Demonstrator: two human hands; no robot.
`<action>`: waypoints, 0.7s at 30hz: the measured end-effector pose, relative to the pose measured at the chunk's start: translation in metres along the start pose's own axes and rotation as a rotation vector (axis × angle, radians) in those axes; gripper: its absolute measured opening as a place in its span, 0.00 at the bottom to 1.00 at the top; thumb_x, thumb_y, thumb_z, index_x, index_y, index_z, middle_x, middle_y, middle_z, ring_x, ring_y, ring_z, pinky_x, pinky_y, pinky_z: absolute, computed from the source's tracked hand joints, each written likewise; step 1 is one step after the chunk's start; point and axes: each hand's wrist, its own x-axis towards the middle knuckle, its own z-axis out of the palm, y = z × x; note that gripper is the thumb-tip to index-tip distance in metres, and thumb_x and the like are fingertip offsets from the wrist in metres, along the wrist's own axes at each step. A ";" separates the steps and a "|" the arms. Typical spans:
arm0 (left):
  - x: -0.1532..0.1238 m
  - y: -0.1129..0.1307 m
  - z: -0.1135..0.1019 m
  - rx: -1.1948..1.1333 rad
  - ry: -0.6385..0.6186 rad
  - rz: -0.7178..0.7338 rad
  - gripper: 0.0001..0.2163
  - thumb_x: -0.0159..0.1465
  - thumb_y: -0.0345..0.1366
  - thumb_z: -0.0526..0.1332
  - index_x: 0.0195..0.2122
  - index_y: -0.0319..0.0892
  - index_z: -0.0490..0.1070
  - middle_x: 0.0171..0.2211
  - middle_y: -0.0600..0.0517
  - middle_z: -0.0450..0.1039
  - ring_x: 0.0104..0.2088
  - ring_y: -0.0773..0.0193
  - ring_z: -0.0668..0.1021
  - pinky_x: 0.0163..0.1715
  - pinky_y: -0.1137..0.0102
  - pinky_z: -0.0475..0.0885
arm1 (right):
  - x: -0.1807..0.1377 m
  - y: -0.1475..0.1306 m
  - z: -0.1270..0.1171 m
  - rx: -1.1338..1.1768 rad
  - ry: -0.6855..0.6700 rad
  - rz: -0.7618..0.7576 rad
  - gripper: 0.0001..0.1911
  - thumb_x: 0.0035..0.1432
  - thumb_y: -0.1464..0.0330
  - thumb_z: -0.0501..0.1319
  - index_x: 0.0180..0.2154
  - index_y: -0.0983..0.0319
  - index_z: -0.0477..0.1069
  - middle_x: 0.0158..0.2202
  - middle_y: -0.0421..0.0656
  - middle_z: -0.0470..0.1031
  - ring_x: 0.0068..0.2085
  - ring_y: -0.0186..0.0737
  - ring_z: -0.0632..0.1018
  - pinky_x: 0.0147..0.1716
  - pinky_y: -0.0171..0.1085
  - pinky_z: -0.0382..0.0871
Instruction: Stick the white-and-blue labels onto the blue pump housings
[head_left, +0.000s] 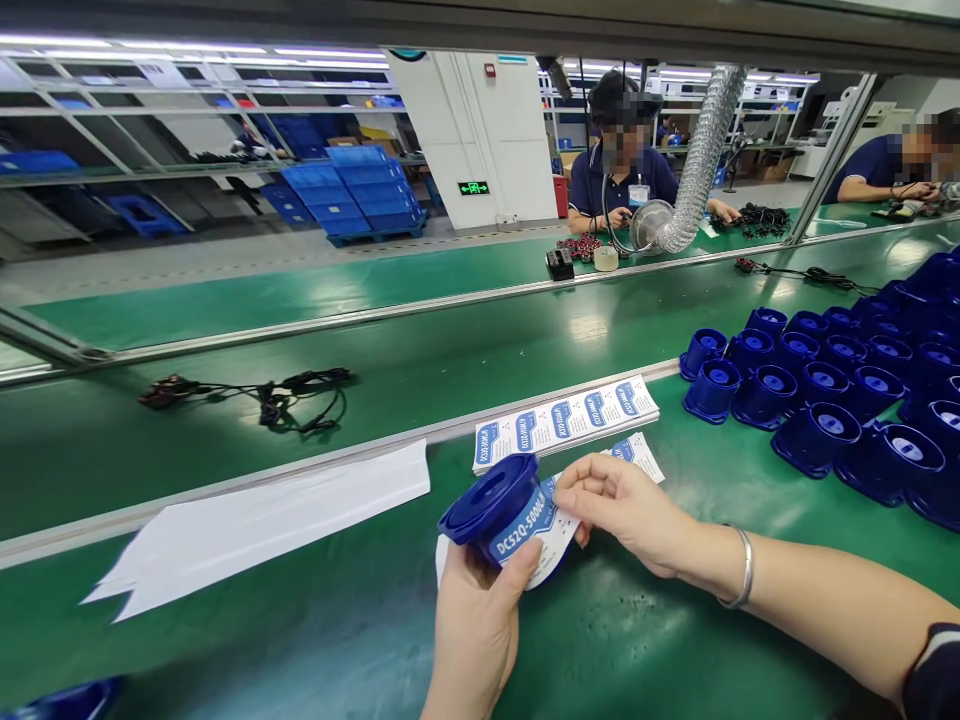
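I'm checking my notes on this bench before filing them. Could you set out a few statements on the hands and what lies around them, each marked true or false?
1. The left hand holds a blue cup. True.
2. The right hand lies flat on the table. False: it pinches the label at the cup.
3. The bracelet is on the left wrist. False: it is on the right wrist.
4. More blue cups stand on the right side of the picture. True.
5. The plain white paper lies right of the label sheets. False: it lies left of them.
6. The print on the cup's label begins "DC52Q". True.
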 end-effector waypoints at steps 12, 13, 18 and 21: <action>-0.008 -0.008 0.010 -0.103 0.011 -0.123 0.41 0.43 0.51 0.78 0.57 0.45 0.70 0.45 0.47 0.81 0.51 0.44 0.80 0.55 0.54 0.74 | -0.009 -0.002 0.000 -0.546 -0.069 -0.204 0.25 0.69 0.50 0.55 0.26 0.60 0.57 0.24 0.35 0.59 0.27 0.33 0.61 0.27 0.35 0.55; -0.009 -0.008 0.011 -0.112 0.010 -0.132 0.40 0.43 0.51 0.78 0.57 0.45 0.70 0.45 0.47 0.81 0.51 0.44 0.80 0.55 0.55 0.74 | -0.009 -0.001 0.001 -0.564 -0.064 -0.224 0.24 0.69 0.52 0.55 0.26 0.60 0.56 0.24 0.34 0.58 0.27 0.33 0.61 0.27 0.35 0.55; -0.012 -0.006 0.013 -0.162 0.044 -0.164 0.39 0.43 0.54 0.77 0.56 0.46 0.72 0.42 0.49 0.82 0.49 0.45 0.81 0.55 0.56 0.74 | -0.010 0.001 0.002 -0.630 -0.053 -0.342 0.21 0.70 0.61 0.54 0.25 0.60 0.53 0.24 0.35 0.58 0.27 0.33 0.61 0.27 0.35 0.54; -0.013 -0.008 0.013 -0.161 0.011 -0.144 0.39 0.43 0.52 0.78 0.56 0.44 0.71 0.41 0.48 0.82 0.48 0.44 0.81 0.54 0.56 0.75 | -0.012 0.002 0.003 -0.688 -0.033 -0.462 0.20 0.70 0.63 0.53 0.25 0.59 0.52 0.24 0.35 0.57 0.27 0.34 0.61 0.27 0.35 0.54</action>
